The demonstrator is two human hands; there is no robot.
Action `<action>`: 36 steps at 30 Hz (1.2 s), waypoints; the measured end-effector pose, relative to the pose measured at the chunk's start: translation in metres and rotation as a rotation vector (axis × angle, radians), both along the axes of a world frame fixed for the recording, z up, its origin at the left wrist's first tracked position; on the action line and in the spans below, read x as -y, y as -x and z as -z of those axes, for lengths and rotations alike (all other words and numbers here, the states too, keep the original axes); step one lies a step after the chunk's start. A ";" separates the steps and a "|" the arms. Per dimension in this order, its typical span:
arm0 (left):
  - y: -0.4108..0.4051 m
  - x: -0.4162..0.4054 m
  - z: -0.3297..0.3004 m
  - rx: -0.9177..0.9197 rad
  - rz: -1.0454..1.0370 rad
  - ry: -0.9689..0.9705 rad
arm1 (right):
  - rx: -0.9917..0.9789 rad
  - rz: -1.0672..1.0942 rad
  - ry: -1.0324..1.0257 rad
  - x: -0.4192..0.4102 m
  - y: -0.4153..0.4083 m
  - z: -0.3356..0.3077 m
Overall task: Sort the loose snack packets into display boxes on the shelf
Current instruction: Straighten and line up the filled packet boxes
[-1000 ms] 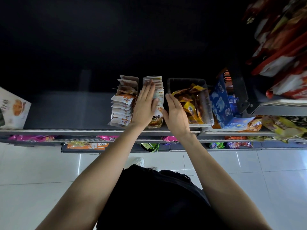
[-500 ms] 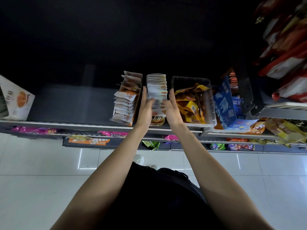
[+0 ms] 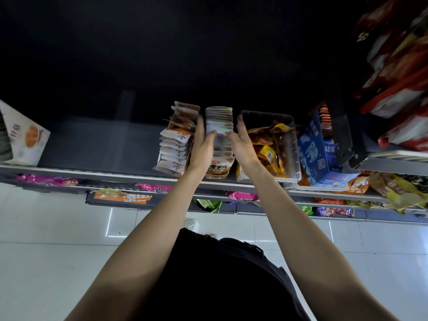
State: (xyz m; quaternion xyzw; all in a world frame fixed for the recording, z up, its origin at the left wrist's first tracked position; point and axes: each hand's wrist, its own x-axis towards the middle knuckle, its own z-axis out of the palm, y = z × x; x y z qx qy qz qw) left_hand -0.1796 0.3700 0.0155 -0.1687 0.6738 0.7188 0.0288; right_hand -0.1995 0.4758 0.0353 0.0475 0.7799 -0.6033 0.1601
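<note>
Squaring up: my left hand (image 3: 202, 144) and right hand (image 3: 240, 144), fingers straight, press either side of the packet row (image 3: 220, 126) at the shelf (image 3: 104, 147) front edge; next, pack it tighter

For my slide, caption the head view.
Both hands, left hand and right hand, flank the middle packet row.

white packets with orange marks in the cardboard box (image 3: 174, 144), white and brown packets in the middle row (image 3: 220, 144), yellow and orange packets in the clear plastic tub (image 3: 273, 144), a blue box with white bears (image 3: 311, 149), pink packets on the lower shelf (image 3: 154, 188), shiny white floor tiles (image 3: 46, 228)
</note>
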 end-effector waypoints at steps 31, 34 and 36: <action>-0.030 0.156 0.025 0.279 0.328 0.603 | -0.050 -0.255 -0.419 0.104 -0.095 0.016; -0.021 0.157 0.033 0.243 0.450 0.692 | -0.005 -0.130 -0.425 0.119 -0.082 0.028; -0.022 0.160 0.035 0.187 0.484 0.717 | -0.058 -0.061 -0.416 0.128 -0.080 0.033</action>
